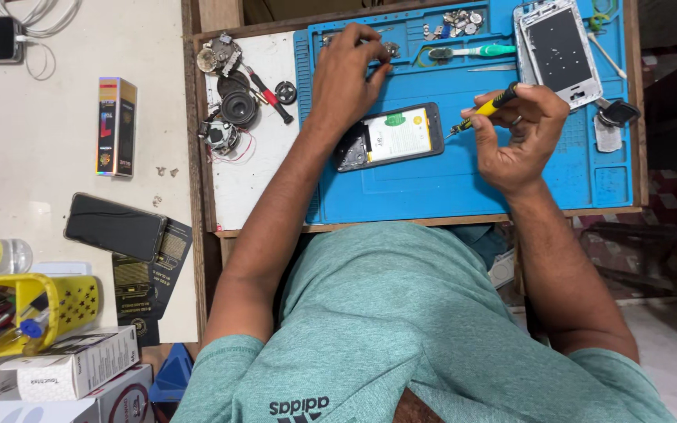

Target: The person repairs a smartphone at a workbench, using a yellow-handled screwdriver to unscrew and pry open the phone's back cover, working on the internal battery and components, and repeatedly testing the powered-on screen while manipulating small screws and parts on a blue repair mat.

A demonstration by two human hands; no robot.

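Observation:
An opened phone (392, 136) with its white battery exposed lies on the blue work mat (448, 180). My right hand (520, 131) holds a yellow-handled screwdriver (486, 109), tip pointing at the phone's right end. My left hand (349, 72) reaches past the phone to the mat's upper tray area, fingertips pinched at some small parts there; what they pinch is too small to tell.
A phone frame with a dark panel (558, 51) lies at the mat's top right, a green-handled brush (472, 52) beside it. Small speakers and a red screwdriver (269, 94) sit on the white board. On the left table: a dark phone (115, 226), a small box (116, 125), a yellow basket (64, 301).

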